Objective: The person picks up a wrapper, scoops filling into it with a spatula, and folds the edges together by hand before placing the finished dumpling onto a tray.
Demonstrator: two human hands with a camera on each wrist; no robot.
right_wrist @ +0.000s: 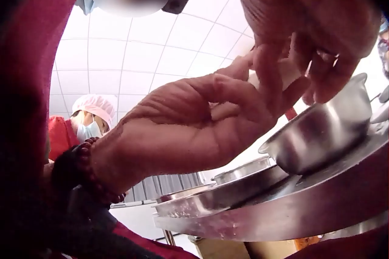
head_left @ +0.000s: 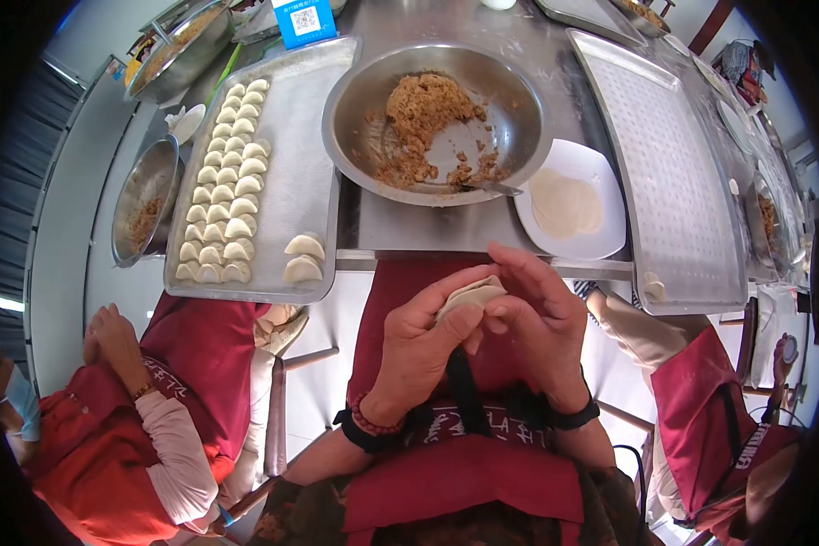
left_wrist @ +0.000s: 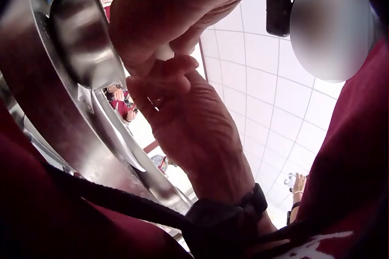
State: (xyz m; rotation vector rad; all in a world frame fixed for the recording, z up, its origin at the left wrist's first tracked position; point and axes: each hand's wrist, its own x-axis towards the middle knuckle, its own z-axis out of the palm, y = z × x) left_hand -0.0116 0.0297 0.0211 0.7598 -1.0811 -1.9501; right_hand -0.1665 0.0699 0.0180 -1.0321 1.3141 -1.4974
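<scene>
Apparently off table edge (head_left: 446, 260): left hand (head_left: 419, 350), right hand (head_left: 541, 328) pinch dumpling (head_left: 471, 296).

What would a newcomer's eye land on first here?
The left hand and right hand pinch a dumpling at centre, over a red apron. Beyond sits a steel bowl of brown filling, with a tray of finished dumplings in rows to its left.

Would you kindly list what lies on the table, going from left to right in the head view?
Small steel bowl → tray of dumplings → large bowl of filling → white plate of wrappers → perforated tray.
</scene>
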